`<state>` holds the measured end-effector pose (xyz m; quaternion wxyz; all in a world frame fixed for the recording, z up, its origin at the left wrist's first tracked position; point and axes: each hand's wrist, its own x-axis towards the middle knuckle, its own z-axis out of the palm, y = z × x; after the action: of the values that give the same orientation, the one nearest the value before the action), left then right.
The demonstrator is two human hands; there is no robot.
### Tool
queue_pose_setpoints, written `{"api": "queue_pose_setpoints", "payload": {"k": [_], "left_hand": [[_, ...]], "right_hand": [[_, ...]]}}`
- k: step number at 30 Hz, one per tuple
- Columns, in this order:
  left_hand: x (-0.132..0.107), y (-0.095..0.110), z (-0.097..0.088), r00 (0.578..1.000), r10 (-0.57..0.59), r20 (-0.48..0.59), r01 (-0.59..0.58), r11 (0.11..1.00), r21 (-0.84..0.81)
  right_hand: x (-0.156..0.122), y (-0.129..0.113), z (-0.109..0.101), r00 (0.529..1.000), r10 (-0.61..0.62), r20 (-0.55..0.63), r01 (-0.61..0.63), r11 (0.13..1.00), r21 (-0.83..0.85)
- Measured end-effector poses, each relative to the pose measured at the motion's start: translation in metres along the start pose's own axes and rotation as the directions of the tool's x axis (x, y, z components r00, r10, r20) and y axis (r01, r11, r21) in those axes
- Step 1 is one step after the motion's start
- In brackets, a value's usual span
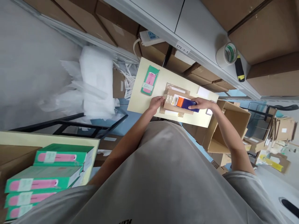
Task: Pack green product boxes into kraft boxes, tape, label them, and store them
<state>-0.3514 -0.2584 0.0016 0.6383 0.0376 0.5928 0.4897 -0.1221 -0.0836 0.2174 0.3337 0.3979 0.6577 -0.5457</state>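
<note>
On the cream-coloured tabletop (137,101) lies a flat cardboard package (171,94) with clear tape at its left end. My left hand (157,103) pinches that left end between closed fingers. My right hand (202,103) is wrapped round the dark blue end of a flat blue-and-orange item (180,102), whose exact kind I cannot make out. The item's orange end is over a white label on the package. More taped cardboard shows beneath the package. Left of it lies a green box with a pink bottle-shaped picture (149,80).
Several similar green boxes (44,180) are stacked at lower left. White wrapping material (97,81) stands beyond the table's left side. An open carton (233,119) is at right. Above, a shelf edge (198,57) carries a tape roll (226,55) and a black-and-yellow cutter (239,69).
</note>
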Motion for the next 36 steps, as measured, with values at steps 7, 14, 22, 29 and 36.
{"api": "queue_pose_setpoints", "payload": {"k": [7,14,22,29,36], "left_hand": [[0.005,-0.006,-0.008,0.995,0.095,0.014,-0.096,0.974,0.204],[0.002,0.003,-0.021,0.978,0.204,-0.041,-0.161,0.866,0.474],[-0.01,0.018,0.009,0.922,0.386,0.012,-0.339,0.794,0.505],[-0.006,0.014,0.013,0.921,0.363,-0.14,-0.27,0.855,0.444],[-0.008,0.014,0.015,0.878,0.402,-0.259,-0.229,0.829,0.51]], "right_hand": [[0.002,0.002,0.005,0.998,0.049,-0.036,-0.049,0.999,-0.005],[0.001,0.001,0.006,0.997,0.065,-0.046,-0.066,0.998,-0.004],[0.012,0.008,-0.008,0.999,0.042,0.022,-0.041,0.997,-0.064],[0.017,0.013,-0.01,0.993,-0.028,0.118,0.035,0.998,-0.058],[-0.062,0.115,-0.051,0.969,0.032,0.244,-0.014,0.997,-0.074]]}}
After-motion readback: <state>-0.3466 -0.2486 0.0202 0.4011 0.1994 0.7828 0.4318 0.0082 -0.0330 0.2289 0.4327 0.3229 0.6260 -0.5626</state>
